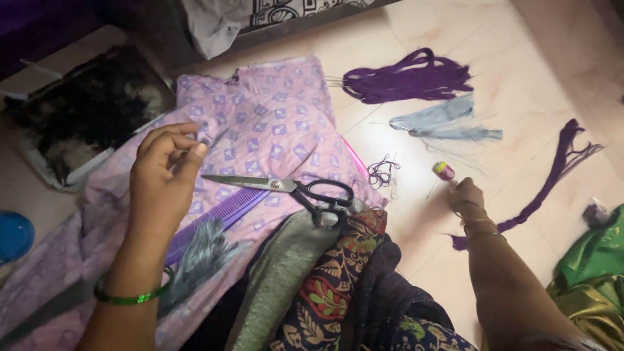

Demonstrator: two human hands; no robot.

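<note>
A: Patterned dark cloth (338,286) sits over your lap, nearest the lens. What's your left hand (162,175) got?

B: Fingers pinched shut on sth thin, prob a thread or needle; can't tell which. It hovers over the lilac cloth (273,123).

A: And the right hand (469,198)?

B: Closed round a small spool (444,171) on the floor (533,97).

A: Progress?

B: Early, I'd say. Scissors (305,190) lie idle w/ the purple comb (218,218); purple yarn (406,78) and pale blue yarn (448,120) lie unused.
</note>
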